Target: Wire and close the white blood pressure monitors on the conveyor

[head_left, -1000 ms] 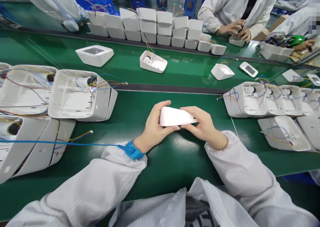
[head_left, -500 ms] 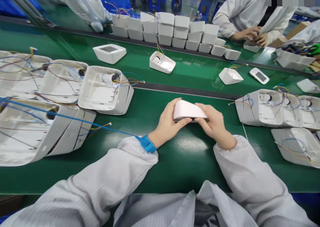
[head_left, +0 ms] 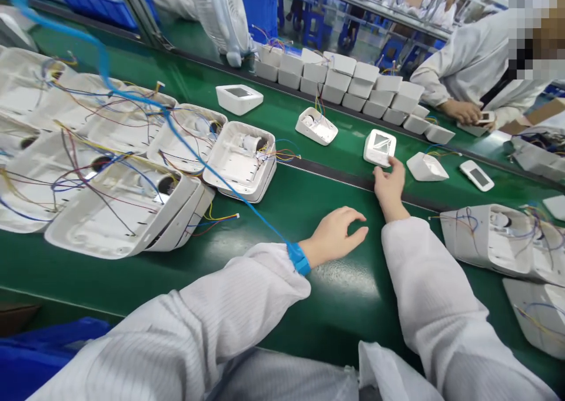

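Note:
My right hand (head_left: pixel 389 186) is stretched forward to the conveyor belt (head_left: pixel 344 124), its fingertips at the near edge of a small white unit (head_left: pixel 379 148) with a screen on top; the fingers look loose, with nothing gripped. My left hand (head_left: pixel 335 236) hovers over the green table (head_left: pixel 282 212), fingers curved and apart, empty. A blue wrist strap (head_left: pixel 299 258) with a blue cord runs off to the upper left.
Several open white housings with coloured wires (head_left: pixel 119 206) lie at the left, more (head_left: pixel 489 242) at the right. On the belt sit other white units (head_left: pixel 239 99) (head_left: pixel 316 126) (head_left: pixel 425 166). Stacked white shells (head_left: pixel 353 83) line the far side. A person in white (head_left: pixel 477 77) works opposite.
Both hands held the white unit near my body; now the unit rests on the belt, my right hand is reached out to it and the left has let go. The view has swung right.

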Motion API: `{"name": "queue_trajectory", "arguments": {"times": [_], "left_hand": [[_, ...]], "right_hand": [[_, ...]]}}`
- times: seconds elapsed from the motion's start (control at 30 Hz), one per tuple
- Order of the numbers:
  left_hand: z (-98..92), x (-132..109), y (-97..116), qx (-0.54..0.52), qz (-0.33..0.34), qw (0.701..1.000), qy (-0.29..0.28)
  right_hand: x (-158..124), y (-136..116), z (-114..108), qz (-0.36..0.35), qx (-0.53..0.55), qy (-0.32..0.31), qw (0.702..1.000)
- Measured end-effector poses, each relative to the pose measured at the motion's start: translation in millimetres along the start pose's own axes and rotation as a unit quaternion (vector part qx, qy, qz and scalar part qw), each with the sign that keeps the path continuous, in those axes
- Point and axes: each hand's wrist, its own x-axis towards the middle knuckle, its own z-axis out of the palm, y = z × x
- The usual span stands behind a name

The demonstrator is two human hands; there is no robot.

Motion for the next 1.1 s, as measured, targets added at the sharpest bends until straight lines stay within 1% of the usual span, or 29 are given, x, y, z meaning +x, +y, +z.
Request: {"name": "queue_trajectory", "arguments": {"times": [0.07,0.2,0.27,0.3,0.33,0.4,0.47,0.6,0.73,0.8,0.83,0.87,0.93,1.0,1.1], "left_hand": [[0.3,0.8,0.3,-0.002,-0.007,1.000,-0.021],[-1.6,1.9,1.2,-0.022,-0.023,0.998,-0.048],[-3.1,1.9,1.9,-0.015,-0.035,0.998,-0.053],[-3.7,1.8,2.3,-0.006,-0.042,0.998,-0.054],[-4.2,1.7,2.6,0.004,-0.048,0.997,-0.053],[-4.4,1.7,3.0,0.017,-0.054,0.997,-0.053],[-4.2,2.0,2.9,0.019,-0.051,0.997,-0.058],[-4.7,1.9,3.1,0.020,-0.045,0.996,-0.069],[-7.9,0.3,5.2,0.008,-0.044,0.996,-0.080],[-9.5,0.9,4.7,-0.001,-0.037,0.995,-0.088],[-9.9,1.5,3.9,0.000,-0.043,0.996,-0.080],[-10.2,2.2,3.0,0.004,-0.050,0.996,-0.076],[-10.0,3.1,1.7,0.019,-0.050,0.995,-0.087],[-9.4,3.3,2.0,0.035,-0.046,0.992,-0.109],[-8.7,3.2,4.7,0.068,-0.050,0.988,-0.131]], "right_hand": [[10.5,-19.1,27.0,-0.028,-0.013,-0.034,0.999],[37.1,-62.7,81.4,-0.097,-0.023,-0.137,0.986],[47.1,-78.4,101.1,-0.123,-0.058,-0.201,0.970],[49.6,-83.6,107.6,-0.131,-0.078,-0.223,0.963],[50.2,-87.1,111.7,-0.135,-0.101,-0.234,0.957],[47.5,-90.4,113.3,-0.133,-0.142,-0.216,0.957],[42.8,-91.6,109.4,-0.126,-0.180,-0.193,0.956],[31.4,-97.2,97.0,-0.128,-0.200,-0.195,0.952],[7.7,-100.3,77.6,-0.135,-0.215,-0.174,0.951],[-10.5,-94.2,60.4,-0.151,-0.217,-0.157,0.952],[-21.4,-89.2,48.7,-0.158,-0.217,-0.147,0.952],[-33.6,-83.4,34.5,-0.161,-0.218,-0.135,0.953],[-62.2,-71.0,-1.1,-0.165,-0.222,-0.110,0.955],[-95.3,-60.0,-44.1,-0.177,-0.219,-0.076,0.957],[-148.5,-47.9,-113.1,-0.206,-0.212,0.003,0.955]]}}
